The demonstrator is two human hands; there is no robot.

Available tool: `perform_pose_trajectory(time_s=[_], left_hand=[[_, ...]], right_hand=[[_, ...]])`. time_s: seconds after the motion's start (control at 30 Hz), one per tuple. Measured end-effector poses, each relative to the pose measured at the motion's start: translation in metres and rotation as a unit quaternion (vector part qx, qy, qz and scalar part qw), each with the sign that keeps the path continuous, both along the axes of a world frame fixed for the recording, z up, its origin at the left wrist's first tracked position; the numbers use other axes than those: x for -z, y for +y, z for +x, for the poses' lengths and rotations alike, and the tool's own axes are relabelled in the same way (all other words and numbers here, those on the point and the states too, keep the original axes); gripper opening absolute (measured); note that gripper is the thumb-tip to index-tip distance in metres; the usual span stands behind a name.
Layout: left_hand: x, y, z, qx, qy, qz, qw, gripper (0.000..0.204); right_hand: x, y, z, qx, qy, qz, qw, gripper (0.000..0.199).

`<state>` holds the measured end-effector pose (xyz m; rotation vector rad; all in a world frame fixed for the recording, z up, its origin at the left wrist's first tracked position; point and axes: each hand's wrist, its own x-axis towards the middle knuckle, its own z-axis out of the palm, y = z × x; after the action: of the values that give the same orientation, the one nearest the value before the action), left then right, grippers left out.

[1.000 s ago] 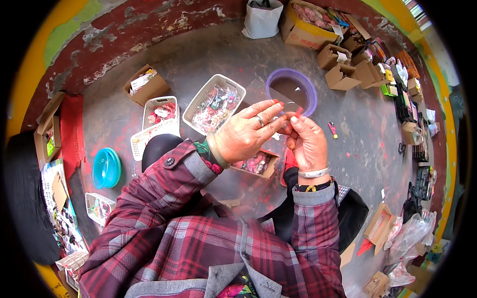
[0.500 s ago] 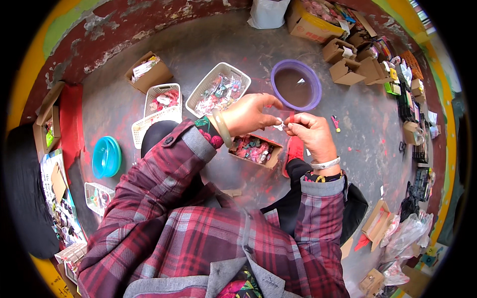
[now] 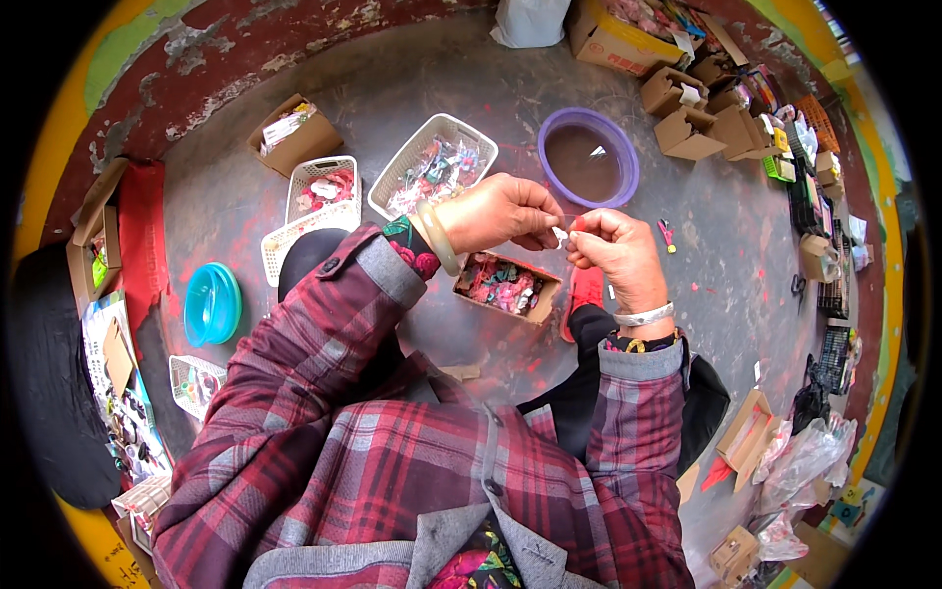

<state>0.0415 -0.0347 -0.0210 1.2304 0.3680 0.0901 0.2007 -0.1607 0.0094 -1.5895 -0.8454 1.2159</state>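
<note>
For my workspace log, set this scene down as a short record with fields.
Left hand: fingertips at a small white piece; exact grip unclear
Right hand: thumb and finger pinched at the same piece
Nearer the body: open cardboard box of small pieces, many pink
Beyond the hands: white basket of mixed small pieces; purple basin right of it
Left side: teal bowls
Right floor: small pink-and-yellow item

Workshop: stained floor, peeling wall, baskets of small pieces, cardboard boxes.
</note>
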Motion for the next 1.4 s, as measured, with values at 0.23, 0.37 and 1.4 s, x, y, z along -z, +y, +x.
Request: perform_pose_trajectory(time_s=[0.23, 0.37, 1.4], left_hand=[[0.0, -0.003, 0.0, 0.001, -0.023, -0.016, 1.0, 0.021], [0.003, -0.003, 0.001, 0.001, -0.033, -0.013, 0.999, 0.021], [0.011, -0.008, 0.006, -0.031, 0.133, 0.166, 0.977, 0.027]], right_hand=[[0.005, 0.001, -0.004, 0.006, -0.028, 0.027, 0.999, 0.007], [0.007, 0.002, -0.005, 0.011, -0.033, 0.023, 0.999, 0.01], [0.026, 0.011, -0.034, -0.066, -0.554, 0.181, 0.81, 0.025]])
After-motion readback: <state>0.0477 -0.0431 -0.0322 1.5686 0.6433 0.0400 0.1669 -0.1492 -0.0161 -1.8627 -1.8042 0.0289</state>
